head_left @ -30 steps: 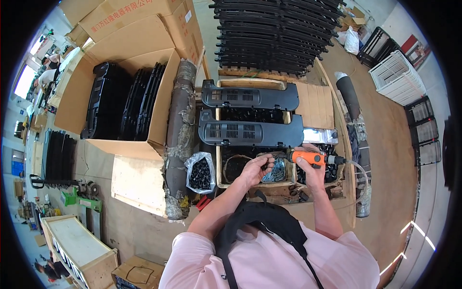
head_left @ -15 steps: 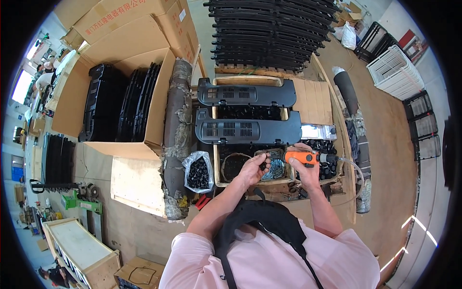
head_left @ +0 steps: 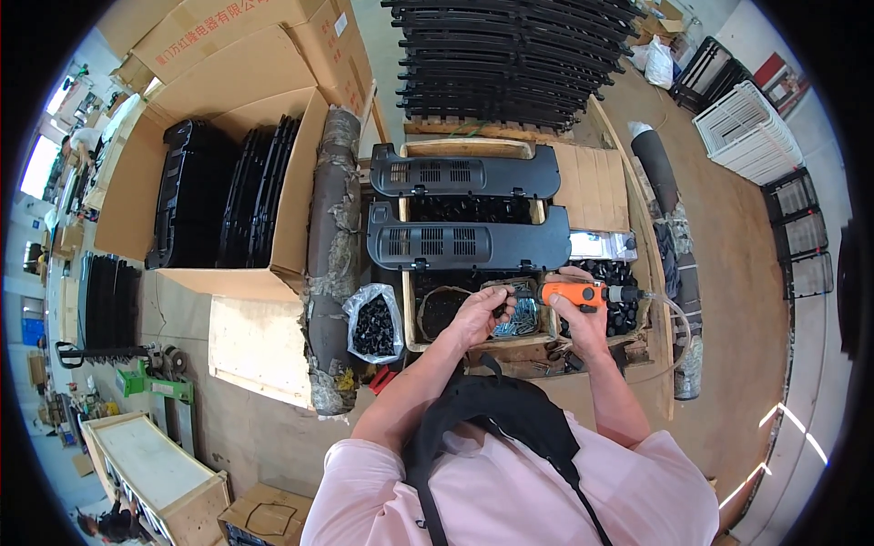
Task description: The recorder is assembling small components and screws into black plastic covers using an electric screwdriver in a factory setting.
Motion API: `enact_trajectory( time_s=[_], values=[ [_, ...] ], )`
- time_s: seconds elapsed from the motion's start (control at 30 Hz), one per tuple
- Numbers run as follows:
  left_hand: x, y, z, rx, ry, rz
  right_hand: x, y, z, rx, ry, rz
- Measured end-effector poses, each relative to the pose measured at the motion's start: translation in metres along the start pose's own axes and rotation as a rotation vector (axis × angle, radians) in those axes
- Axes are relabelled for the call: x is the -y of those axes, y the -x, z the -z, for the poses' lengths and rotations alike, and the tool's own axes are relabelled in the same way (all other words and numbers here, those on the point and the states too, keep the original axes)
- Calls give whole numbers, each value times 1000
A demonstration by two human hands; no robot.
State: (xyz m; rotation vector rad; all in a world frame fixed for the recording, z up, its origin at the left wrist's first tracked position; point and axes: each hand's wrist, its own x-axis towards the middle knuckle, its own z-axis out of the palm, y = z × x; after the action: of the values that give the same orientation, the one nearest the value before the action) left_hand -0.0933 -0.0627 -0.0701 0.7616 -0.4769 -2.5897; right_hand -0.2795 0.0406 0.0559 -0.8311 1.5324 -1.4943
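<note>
In my right hand (head_left: 581,329) is an orange air screwdriver (head_left: 572,294), its body lying crosswise with a clear hose (head_left: 678,320) running off its right end. My left hand (head_left: 481,315) is closed, the thumb against the fingers, above the edge of a compartment of silvery screws (head_left: 521,318). Something small and dark shows in its fingers, too small to name. Just beyond both hands lies a black slotted plastic panel (head_left: 469,244). A second, similar panel (head_left: 469,176) lies behind it.
A clear bag of small black parts (head_left: 374,323) sits left of my hands. Black parts (head_left: 612,314) fill a section right of the screws. A torn, wrapped roll (head_left: 333,237) and a carton of black panels (head_left: 127,196) stand left. Stacked black parts (head_left: 510,68) rise at the back.
My left hand's fingers have turned slightly over the screw compartment. The screwdriver has shifted very slightly right in my right hand's grip. The panels stay in place.
</note>
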Motion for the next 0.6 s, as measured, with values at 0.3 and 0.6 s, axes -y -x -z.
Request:
enact_trajectory(
  time_s=[0.3,0.6],
  values=[
    [1,0,-3,-52,74,106,4,3,3,172,127,46],
    [1,-6,-17,-98,292,62,5,-4,0,114,92,89]
  ],
)
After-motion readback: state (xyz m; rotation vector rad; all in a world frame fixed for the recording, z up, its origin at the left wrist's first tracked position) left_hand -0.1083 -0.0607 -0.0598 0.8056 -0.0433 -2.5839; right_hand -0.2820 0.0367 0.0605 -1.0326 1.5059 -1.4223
